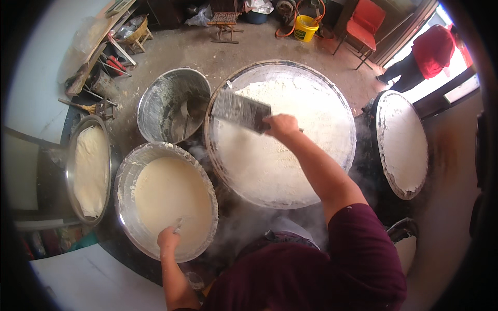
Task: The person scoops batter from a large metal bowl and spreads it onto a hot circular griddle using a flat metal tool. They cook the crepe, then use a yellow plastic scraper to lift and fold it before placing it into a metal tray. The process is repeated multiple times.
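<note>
My right hand [282, 127] is closed on a flat rectangular scraper [241, 111], its dark blade blurred by motion. The blade hangs over the left part of a large round pan [349, 155] that holds a layer of white batter or dough [288, 150], rough at the far side. At lower left, my left hand [168, 239] is closed at the near part of a metal basin [124, 207] of cream-coloured liquid batter [174, 192]. A short greyish piece [179, 224] sticks out past its fingers; what it belongs to is hidden.
A deep metal pot [145, 116] with a ladle-like tool inside stands behind the basin. Round trays of white dough stand at the left [70, 176] and right [380, 150]. Steam drifts near my body. Farther off are a red chair [365, 23], a yellow bucket [305, 32] and a person in red [433, 52].
</note>
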A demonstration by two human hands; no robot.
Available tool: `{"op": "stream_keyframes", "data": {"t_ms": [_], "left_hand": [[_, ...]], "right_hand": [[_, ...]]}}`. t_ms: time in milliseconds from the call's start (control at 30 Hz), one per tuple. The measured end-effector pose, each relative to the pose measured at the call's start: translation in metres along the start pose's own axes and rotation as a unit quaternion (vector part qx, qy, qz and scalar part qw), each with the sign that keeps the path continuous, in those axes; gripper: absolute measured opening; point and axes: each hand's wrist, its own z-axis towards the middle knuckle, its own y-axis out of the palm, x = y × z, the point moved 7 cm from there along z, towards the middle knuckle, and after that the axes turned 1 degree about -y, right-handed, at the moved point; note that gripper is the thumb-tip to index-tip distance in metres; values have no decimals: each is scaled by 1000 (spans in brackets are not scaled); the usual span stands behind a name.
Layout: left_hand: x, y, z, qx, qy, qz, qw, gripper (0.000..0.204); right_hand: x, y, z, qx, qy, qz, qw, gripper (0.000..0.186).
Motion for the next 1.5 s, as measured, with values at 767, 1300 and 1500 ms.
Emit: {"op": "stream_keyframes", "data": {"t_ms": [767, 1300, 1500], "left_hand": [[-4, -3, 3, -1, -26, -60, 998, 24], [-1, -1, 0, -4, -27, -39, 999, 25], [7, -4, 3, 10, -23, -35, 999, 26]], "right_hand": [[59, -28, 22, 17, 111, -1, 994, 48], [112, 9, 7, -32, 130, 451, 882, 43], [121, -39, 36, 40, 165, 58, 984, 46]]}}
